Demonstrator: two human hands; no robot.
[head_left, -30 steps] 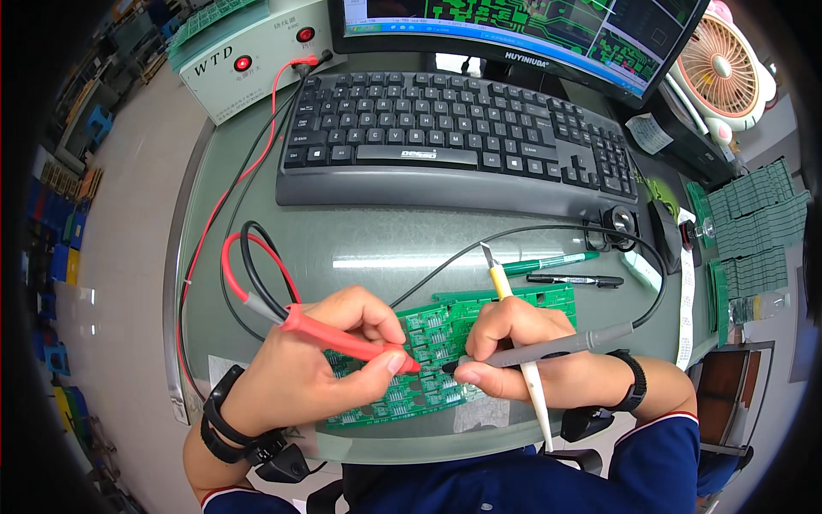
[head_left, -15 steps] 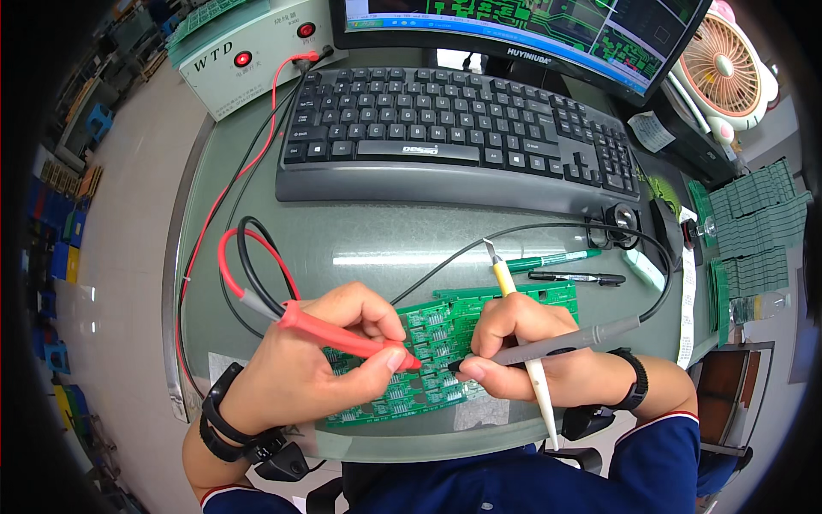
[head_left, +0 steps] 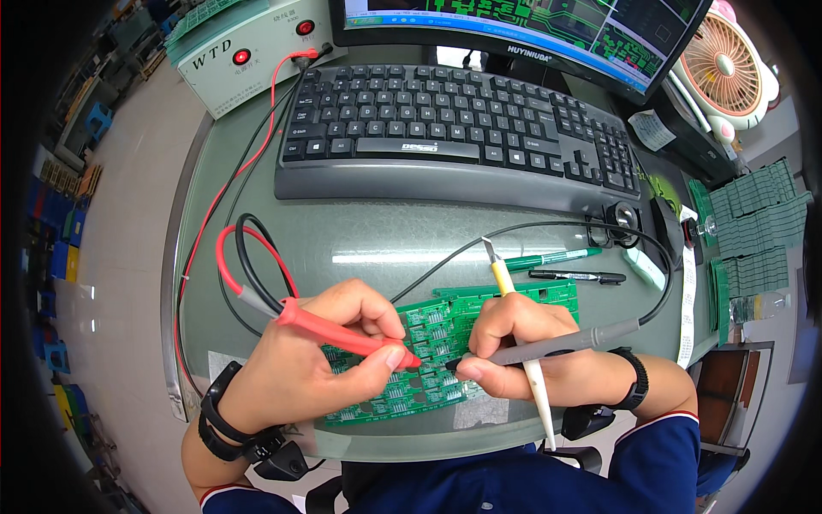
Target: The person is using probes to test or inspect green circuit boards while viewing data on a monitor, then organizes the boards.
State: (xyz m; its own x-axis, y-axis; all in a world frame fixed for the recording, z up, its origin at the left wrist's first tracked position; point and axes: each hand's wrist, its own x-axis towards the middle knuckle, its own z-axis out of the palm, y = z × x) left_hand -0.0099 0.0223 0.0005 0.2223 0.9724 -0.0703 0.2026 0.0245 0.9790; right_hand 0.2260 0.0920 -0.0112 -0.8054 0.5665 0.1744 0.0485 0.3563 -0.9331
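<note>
Green circuit boards (head_left: 396,396) lie on the desk under my hands, partly covered by them. My left hand (head_left: 312,355) is closed round a red test probe (head_left: 330,335), its tip down at the board's middle. In my right hand (head_left: 527,355) is a grey and black test probe (head_left: 556,345), held like a pen, its dark tip at the board just right of the red one. The same hand also carries a craft knife (head_left: 502,276) with a yellow collar and white handle, tucked between the fingers, blade pointing away from me. Whether the tips touch the board I cannot tell.
Behind the boards stand a black keyboard (head_left: 454,128) and a monitor (head_left: 514,38). A power box (head_left: 257,60) feeds red and black leads on the left. Pens (head_left: 578,277), an eraser (head_left: 644,270), a mouse (head_left: 665,230), stacked boards (head_left: 758,227) and a fan (head_left: 723,67) are at right.
Almost nothing differs. The board and the tip of the grey probe have shifted very slightly to the left; both hands keep their grips.
</note>
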